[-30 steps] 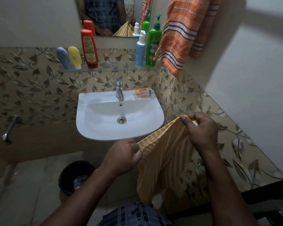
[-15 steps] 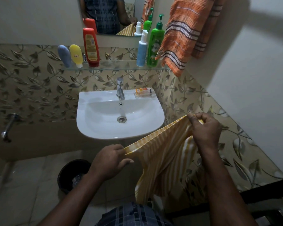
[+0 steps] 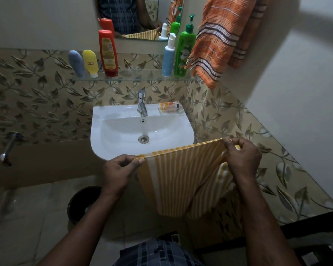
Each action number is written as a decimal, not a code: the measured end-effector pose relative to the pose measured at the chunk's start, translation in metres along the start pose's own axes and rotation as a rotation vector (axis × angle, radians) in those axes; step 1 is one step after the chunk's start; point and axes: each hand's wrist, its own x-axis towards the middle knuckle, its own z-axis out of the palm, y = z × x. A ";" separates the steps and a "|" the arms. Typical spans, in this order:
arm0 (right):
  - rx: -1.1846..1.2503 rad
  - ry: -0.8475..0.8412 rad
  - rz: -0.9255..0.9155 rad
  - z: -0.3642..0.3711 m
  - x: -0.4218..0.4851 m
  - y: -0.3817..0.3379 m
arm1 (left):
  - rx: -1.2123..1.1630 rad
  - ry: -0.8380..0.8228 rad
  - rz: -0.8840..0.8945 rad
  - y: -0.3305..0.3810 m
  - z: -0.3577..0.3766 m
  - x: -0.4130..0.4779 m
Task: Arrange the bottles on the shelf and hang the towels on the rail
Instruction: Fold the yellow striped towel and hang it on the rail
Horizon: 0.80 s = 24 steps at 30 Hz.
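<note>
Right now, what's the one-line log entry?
left grip: pinches yellow towel | right grip: pinches yellow towel | orange towel: hanging | bottles: on glass shelf

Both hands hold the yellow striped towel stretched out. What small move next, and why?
Probably raise the yellow striped towel up and right toward the hanging orange towel: the left hand and right hand pinch its top edge taut, and it is not yet hung.

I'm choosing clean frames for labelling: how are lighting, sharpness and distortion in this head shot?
Head view: dim, the bin and floor nearly black; the white sink is brightest, without glare; wide-angle distortion leans the red bottle and green pump bottle apart; the wall tap at left looks smeared; the yellow striped towel, left hand and right hand read clearly.
</note>
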 end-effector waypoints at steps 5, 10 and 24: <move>-0.006 -0.010 0.001 -0.001 -0.001 0.002 | 0.029 0.087 -0.038 -0.001 0.004 -0.001; -0.002 -0.005 0.009 0.000 -0.001 0.004 | -0.025 0.072 -0.016 0.000 0.003 0.005; 0.063 -0.123 0.059 0.020 -0.007 0.010 | 0.736 -0.818 0.134 0.047 0.005 0.004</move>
